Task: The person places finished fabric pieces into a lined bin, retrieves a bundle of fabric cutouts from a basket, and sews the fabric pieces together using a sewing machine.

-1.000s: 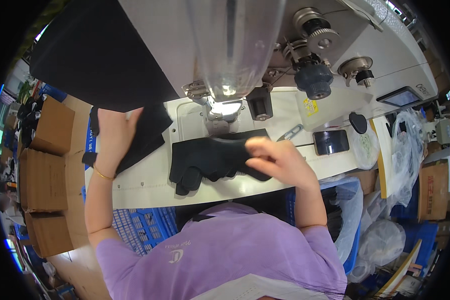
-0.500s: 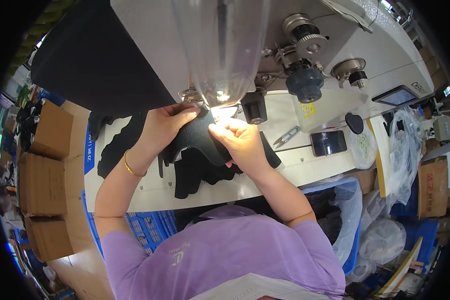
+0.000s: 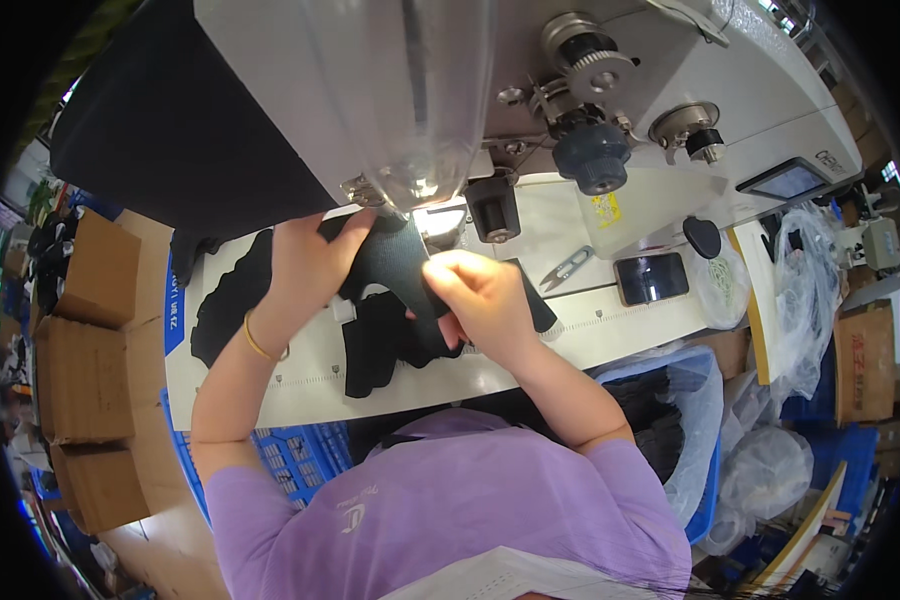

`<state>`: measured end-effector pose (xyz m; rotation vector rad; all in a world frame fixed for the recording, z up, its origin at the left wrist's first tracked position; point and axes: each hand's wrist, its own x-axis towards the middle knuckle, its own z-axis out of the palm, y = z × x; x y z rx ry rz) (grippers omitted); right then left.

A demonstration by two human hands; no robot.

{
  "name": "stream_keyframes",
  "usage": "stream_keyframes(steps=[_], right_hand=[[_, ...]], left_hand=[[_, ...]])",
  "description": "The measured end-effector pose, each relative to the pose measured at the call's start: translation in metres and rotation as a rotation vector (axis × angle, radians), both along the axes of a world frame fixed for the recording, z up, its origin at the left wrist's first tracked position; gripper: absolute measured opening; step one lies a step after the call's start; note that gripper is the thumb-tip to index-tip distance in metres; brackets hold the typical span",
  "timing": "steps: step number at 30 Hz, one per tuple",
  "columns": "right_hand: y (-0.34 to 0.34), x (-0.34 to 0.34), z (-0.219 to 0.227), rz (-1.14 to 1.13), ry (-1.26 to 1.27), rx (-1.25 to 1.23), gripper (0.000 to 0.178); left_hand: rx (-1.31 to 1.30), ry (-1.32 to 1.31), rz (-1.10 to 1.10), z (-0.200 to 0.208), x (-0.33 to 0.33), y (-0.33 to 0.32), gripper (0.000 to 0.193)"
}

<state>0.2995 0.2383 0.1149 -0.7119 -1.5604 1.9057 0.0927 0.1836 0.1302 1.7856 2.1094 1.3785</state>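
A curved piece of dark ribbed fabric (image 3: 392, 262) lies under the lit front of a sewing machine (image 3: 270, 110). On its left edge my left hand (image 3: 313, 262) is closed, thumb toward the needle area, with some fingertips hidden behind the machine head. My right hand (image 3: 480, 305) pinches the fabric's right edge between thumb and curled fingers. The needle itself cannot be made out behind the clear shield (image 3: 435, 110). More black fabric pieces (image 3: 370, 355) lie below the held one, and another black piece (image 3: 232, 300) lies left of my left wrist.
Thread snips (image 3: 568, 268) and a phone (image 3: 652, 278) lie right of my right hand. Thread tension knobs (image 3: 592, 158) jut from the machine above. A lined blue bin (image 3: 705, 480) and a blue crate (image 3: 295, 460) stand below the table edge. Cardboard boxes (image 3: 88, 380) line the left.
The ribbed fabric has turned and its lower end hangs nearer my right fingers. My left hand has shifted slightly down and left. The view has moved a little, too.
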Motion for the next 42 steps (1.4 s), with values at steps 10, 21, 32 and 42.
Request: stream_keyframes(steps=[10,21,32,42], right_hand=[[-0.004,0.004,-0.008,0.104,0.027,0.036,0.025],[0.006,-0.023,-0.018,0.029,0.153,0.059,0.021],[0.0,-0.016,-0.014,0.087,0.093,0.061,0.021],[-0.039,-0.032,-0.046,-0.163,0.043,1.701,0.044]], left_hand=[[0.522,0.831,-0.404,-0.029,0.016,-0.025,0.028],[0.527,0.747,-0.294,-0.031,-0.002,0.004,0.029],[0.543,0.78,-0.095,-0.032,-0.011,0.013,0.026],[-0.1,-0.443,-0.049,-0.006,-0.001,-0.028,0.049]])
